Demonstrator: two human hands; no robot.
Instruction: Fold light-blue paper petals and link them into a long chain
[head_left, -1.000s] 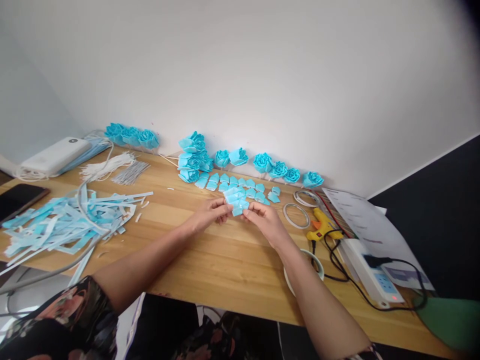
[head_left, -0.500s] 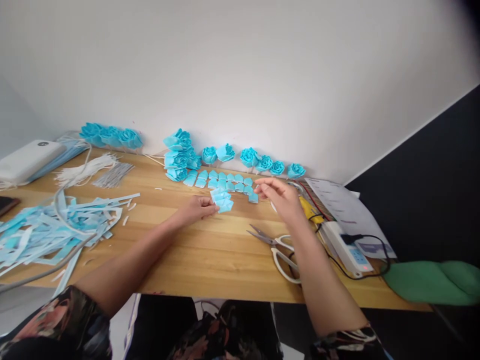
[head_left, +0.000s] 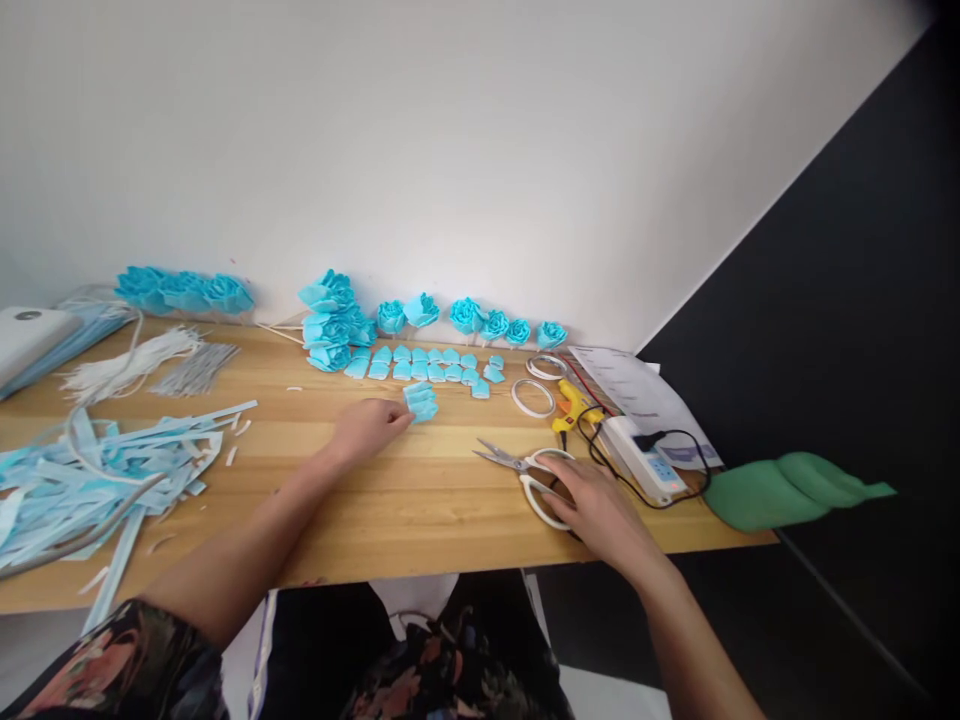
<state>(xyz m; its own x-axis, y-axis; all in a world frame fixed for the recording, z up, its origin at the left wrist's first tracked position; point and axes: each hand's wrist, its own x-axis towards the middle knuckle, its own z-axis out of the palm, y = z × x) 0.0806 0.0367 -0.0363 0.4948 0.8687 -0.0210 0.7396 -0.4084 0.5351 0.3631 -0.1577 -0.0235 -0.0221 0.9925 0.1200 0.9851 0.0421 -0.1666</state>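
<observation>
My left hand (head_left: 371, 430) is closed, pinching a small stack of pale blue fabric pieces (head_left: 421, 402) just above the wooden table. My right hand (head_left: 596, 497) lies over the white-handled scissors (head_left: 517, 462), its fingers curled on the handle loops. The scissors rest on the table with their blades slightly apart, pointing left. Behind my left hand, small blue cut pieces (head_left: 420, 370) lie in two rows. Several blue fabric roses (head_left: 466, 315) stand along the wall behind them, some heaped in a cluster (head_left: 330, 320).
Blue strips (head_left: 112, 465), white cords (head_left: 131, 365) and grey wires (head_left: 195, 370) lie at left, near a white box-like device (head_left: 30, 345). At right are tape rolls (head_left: 533, 398), a yellow glue gun (head_left: 576, 402), a power strip (head_left: 641, 460), paper (head_left: 637, 385) and a green object (head_left: 780, 490).
My right hand has moved from beside the rows of blue pieces down onto the scissors. My left hand keeps its pinch on the blue stack. The view has shifted right.
</observation>
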